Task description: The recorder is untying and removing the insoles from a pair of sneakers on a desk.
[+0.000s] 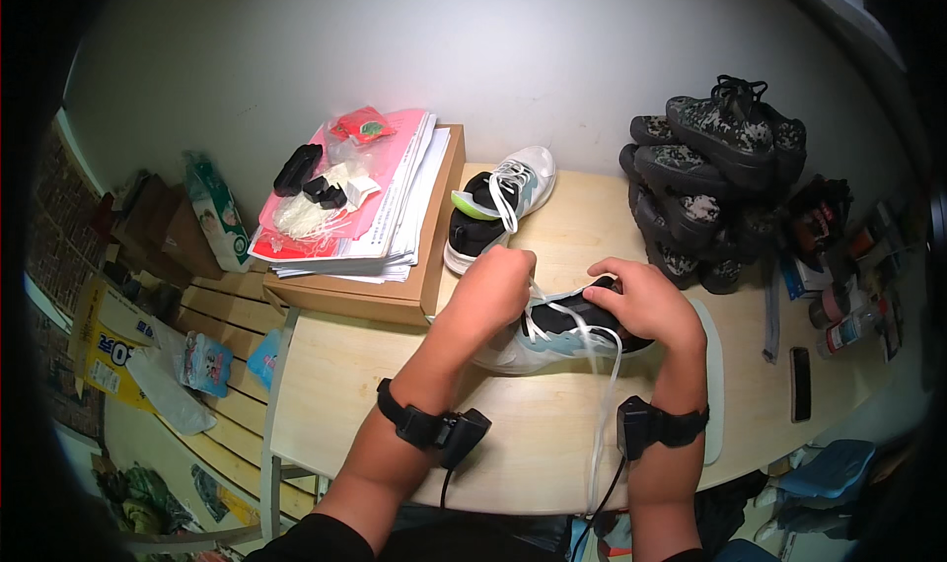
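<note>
A white and pale-blue sneaker (pixel 566 344) with a black tongue and lining lies before me, toe to the left. White shoelace (pixel 608 392) is threaded through its front eyelets, and a long loose length runs over the table's front edge. My left hand (pixel 492 288) is closed above the toe end, with lace coming out of its fingers. At the ankle opening, my right hand (pixel 647 299) grips the shoe, its thumb against the tongue and its forefinger arched. Some right fingers are hidden. The matching laced sneaker (pixel 529 181) stands farther back, with a green-edged insole (pixel 473 205) sticking out.
A cardboard box (pixel 355 299) bearing papers (pixel 403 214) and small items stands left. Dark camouflage shoes (pixel 714 170) are piled at the back right. A phone (pixel 800 384), a bottle (pixel 851 330) and a grey strip (pixel 772 310) lie right. A pale flat board (pixel 712 399) lies under my right wrist.
</note>
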Action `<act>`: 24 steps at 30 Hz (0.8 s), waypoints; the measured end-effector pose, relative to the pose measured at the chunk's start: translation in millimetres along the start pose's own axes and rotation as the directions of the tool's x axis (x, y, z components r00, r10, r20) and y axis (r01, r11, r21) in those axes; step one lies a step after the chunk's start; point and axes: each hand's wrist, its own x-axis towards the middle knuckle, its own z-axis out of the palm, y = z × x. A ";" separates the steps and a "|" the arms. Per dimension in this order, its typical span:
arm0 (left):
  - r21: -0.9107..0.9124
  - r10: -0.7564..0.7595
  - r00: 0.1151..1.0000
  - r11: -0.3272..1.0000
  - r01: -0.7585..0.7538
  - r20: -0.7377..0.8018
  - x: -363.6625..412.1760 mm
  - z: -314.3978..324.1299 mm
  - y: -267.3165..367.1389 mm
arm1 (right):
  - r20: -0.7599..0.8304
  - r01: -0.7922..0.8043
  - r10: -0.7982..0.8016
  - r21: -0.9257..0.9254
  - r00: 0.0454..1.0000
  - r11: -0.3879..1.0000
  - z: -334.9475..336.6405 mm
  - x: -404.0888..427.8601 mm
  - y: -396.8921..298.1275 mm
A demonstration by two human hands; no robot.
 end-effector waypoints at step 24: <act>-0.229 0.022 0.998 0.973 -0.036 -0.063 -1.8 -7.8 10.5 | -0.201 0.403 -0.475 -0.316 0.857 0.859 51.1 13.6 -25.0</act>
